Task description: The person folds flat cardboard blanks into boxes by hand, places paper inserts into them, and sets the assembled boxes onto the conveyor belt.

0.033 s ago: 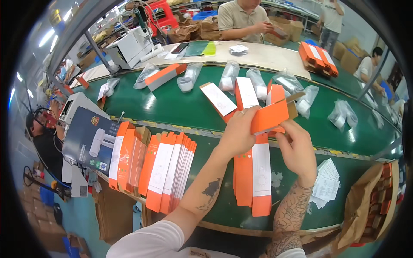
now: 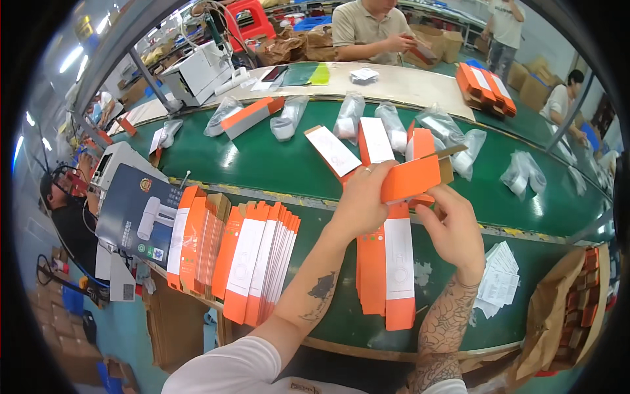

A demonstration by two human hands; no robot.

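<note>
An orange carton [image 2: 412,180] with raised brown cardboard flaps is held above the near edge of the green belt. My left hand [image 2: 366,202] is closed around its left end. On the right, my right hand [image 2: 451,222] has its fingers curled at the carton's lower right edge; the fingertips are partly hidden. Below the hands lie flat orange-and-white cartons [image 2: 399,276] on the green table. Just beyond, white-faced cartons [image 2: 333,150] rest on the belt beside clear plastic bags [image 2: 350,117] with white items inside.
Stacks of flat cartons [image 2: 256,256] stand at my left, beside a dark printed box [image 2: 141,213]. White paper slips [image 2: 499,281] lie to the right, near a brown paper sack [image 2: 551,308] of orange cartons. Across the belt a person [image 2: 371,33] handles something small.
</note>
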